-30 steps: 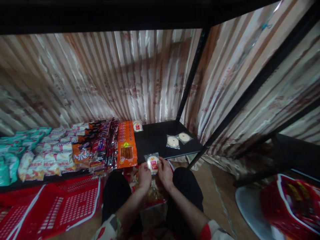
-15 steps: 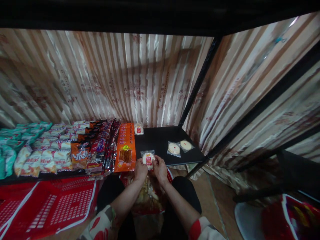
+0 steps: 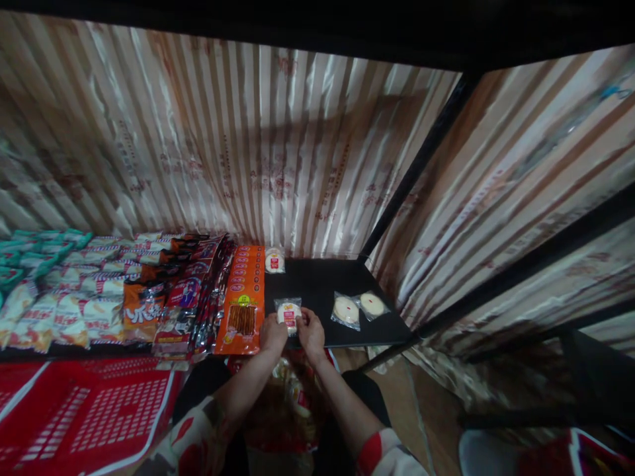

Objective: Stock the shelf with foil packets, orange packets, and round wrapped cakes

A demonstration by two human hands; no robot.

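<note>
Between my left hand (image 3: 273, 332) and my right hand (image 3: 311, 330) is a round, pale packaged cake (image 3: 288, 317) in clear wrap with a red label. The fingers of both hands are closed on its lower left and right edges, over the front of the black shelf (image 3: 307, 284). A like packaged cake (image 3: 274, 260) stands at the shelf's back, beside an orange snack packet (image 3: 241, 301). Two more wrapped round cakes, a nearer one (image 3: 346, 311) and a farther one (image 3: 373, 305), lie on the right part of the shelf.
Rows of snack bags (image 3: 102, 311) fill the shelf's left side. Below them are red plastic baskets (image 3: 114, 410). A container of wrapped goods (image 3: 285, 410) sits between my knees. A black metal post (image 3: 421, 165) rises at the shelf's back right, before a striped curtain (image 3: 297, 152).
The camera view has shifted a little. Both hands, still gripping the labelled cake, are slightly farther over the shelf. The other cakes have stayed in place.
</note>
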